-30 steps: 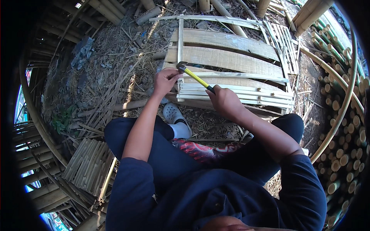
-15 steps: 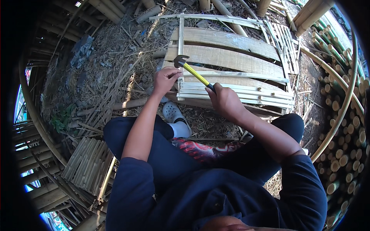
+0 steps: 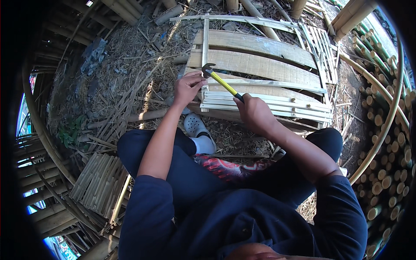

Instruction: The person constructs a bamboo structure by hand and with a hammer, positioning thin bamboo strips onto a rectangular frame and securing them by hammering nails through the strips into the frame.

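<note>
My right hand (image 3: 255, 113) is wrapped round the dark grip of a claw hammer (image 3: 226, 86) with a yellow shaft. The hammer's head is just above the joint where a crosswise bamboo slat (image 3: 265, 82) meets an upright slat (image 3: 205, 41). Right beside that joint, my left hand (image 3: 189, 86) pinches with thumb and fingertips; whatever is between them is too small to make out. Several pale slats (image 3: 260, 100) lie side by side along the near edge of a low wooden plank table (image 3: 260, 63), under the slat frame.
Cut bamboo poles (image 3: 388, 169) are stacked on the right. A bundle of split bamboo (image 3: 97, 184) lies at lower left. More slats (image 3: 323, 54) form the frame's right side. My foot in a grey clog (image 3: 195, 125) is near the table's front edge. Dry scraps cover the ground.
The hammer head has dropped slightly and shifted a little right, closer to my left fingertips at the slat joint. My left hand stays at the same joint.
</note>
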